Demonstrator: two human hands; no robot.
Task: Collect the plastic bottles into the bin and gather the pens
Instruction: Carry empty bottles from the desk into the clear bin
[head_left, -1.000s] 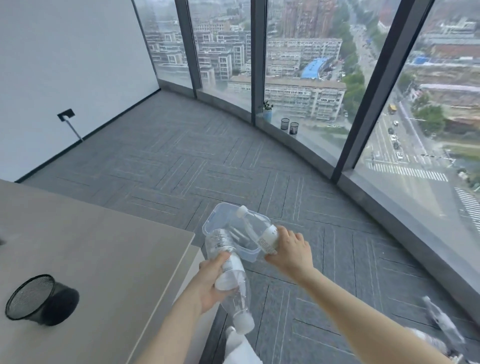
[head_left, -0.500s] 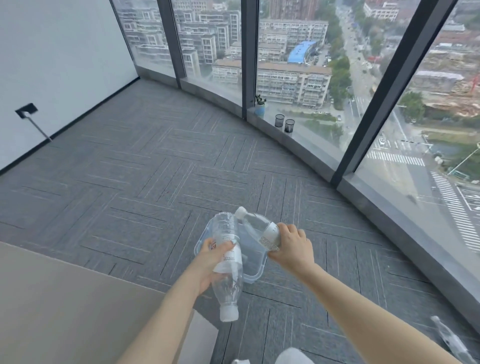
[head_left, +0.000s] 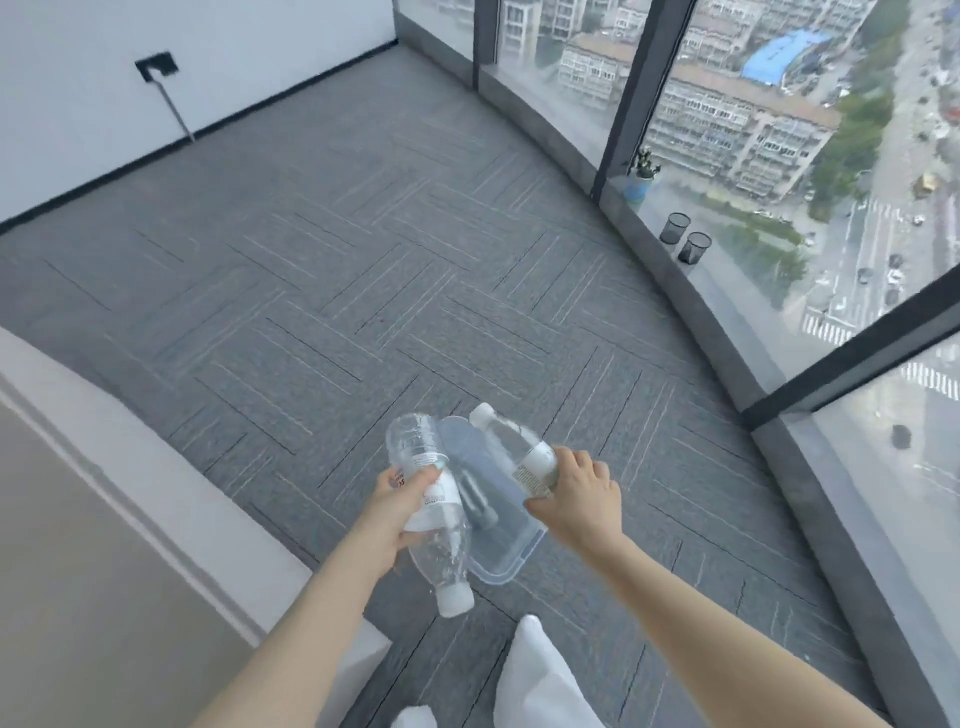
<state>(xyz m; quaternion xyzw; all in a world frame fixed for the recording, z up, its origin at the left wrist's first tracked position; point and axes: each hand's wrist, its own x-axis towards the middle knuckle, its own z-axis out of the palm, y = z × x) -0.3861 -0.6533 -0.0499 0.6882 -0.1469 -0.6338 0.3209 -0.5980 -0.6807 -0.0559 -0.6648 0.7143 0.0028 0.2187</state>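
Observation:
A clear plastic bin (head_left: 511, 558) sits on the grey carpet, seen between my two hands. My left hand (head_left: 397, 512) grips a clear plastic bottle (head_left: 415, 452) around its label, white cap pointing down toward me, at the bin's left edge. A second clear bottle (head_left: 511, 441) is held in my right hand (head_left: 579, 496) by its base, its white cap tilted up and left above the bin. A dark object lies inside the bin; I cannot tell what it is. No pens are visible.
A beige table edge (head_left: 130, 519) runs along the left. Two black mesh pen cups (head_left: 684, 238) and a small potted plant (head_left: 643, 179) stand on the window ledge at the right. Curved floor-to-ceiling glass bounds the right side. White fabric (head_left: 540, 680) shows at the bottom.
My view has swung left and down, so the table top and its mesh cup have left the frame. Both hands keep their bottles over the bin, the left one now more upright.

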